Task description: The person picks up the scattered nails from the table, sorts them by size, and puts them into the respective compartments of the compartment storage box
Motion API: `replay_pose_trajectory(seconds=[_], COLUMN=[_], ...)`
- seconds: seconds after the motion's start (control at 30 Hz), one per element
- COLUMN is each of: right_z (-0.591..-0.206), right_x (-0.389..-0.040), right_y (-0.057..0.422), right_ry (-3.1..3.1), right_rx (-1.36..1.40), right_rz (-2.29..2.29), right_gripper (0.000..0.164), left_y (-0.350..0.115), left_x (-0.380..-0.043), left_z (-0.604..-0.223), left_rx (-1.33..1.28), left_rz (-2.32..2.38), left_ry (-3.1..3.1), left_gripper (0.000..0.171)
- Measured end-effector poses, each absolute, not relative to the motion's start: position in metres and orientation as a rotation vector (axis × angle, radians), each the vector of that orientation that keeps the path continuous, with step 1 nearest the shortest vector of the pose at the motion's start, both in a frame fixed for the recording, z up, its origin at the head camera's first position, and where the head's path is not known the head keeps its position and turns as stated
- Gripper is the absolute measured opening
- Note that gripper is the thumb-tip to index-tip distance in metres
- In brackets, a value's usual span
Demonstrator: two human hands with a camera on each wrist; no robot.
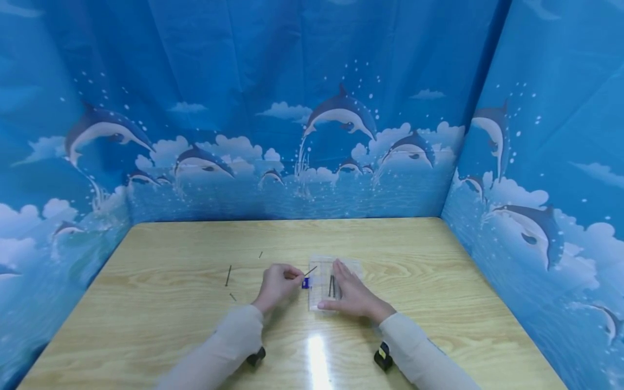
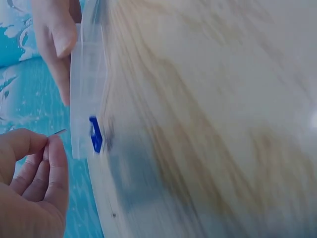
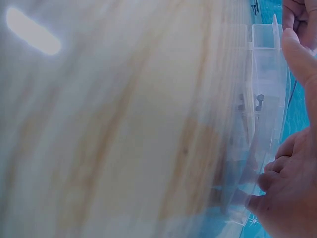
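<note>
Between thumb and forefinger, my left hand (image 1: pixel 280 284) pinches a thin metal nail (image 1: pixel 311 270), its free end sloping up over the left edge of a clear plastic compartment box (image 1: pixel 319 300). My right hand (image 1: pixel 355 295) holds that box, thumb by the near edge and fingers reaching to the far side. A blue latch (image 2: pixel 95 135) sticks out on the box's left side. Several dark nails (image 3: pixel 260 101) with round heads stand out through the plastic in the right wrist view. Part of the box is hidden under the right hand.
Left of the box lie a long dark nail (image 1: pixel 228 275), a short one (image 1: pixel 233 297) and a tiny one (image 1: pixel 260 254) farther back. A wooden table (image 1: pixel 161 325) carries everything. Blue dolphin-print curtains (image 1: pixel 234 108) stand behind and along the sides.
</note>
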State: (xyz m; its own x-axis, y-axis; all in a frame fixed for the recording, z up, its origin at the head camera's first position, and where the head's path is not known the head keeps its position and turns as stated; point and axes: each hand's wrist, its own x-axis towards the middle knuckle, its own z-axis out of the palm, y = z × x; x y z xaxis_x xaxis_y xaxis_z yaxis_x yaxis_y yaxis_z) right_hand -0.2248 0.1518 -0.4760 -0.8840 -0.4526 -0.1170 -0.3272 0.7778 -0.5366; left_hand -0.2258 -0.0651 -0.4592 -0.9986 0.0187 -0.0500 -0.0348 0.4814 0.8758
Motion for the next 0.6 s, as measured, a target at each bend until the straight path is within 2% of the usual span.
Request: replay_pose_trajectory(seconds=[0.6], right_z=[-0.477], right_x=[-0.225], right_y=[0.153], right_ry=[2.722], right_rx=[-0.641], right_rz=[-0.766], right_gripper=[0.112], left_y=[-0.032], left_x=[-0.223], left_z=[-0.460], left_rx=[0.307], left_rz=[1.505], left_ry=[2.651], left_gripper=[0.006])
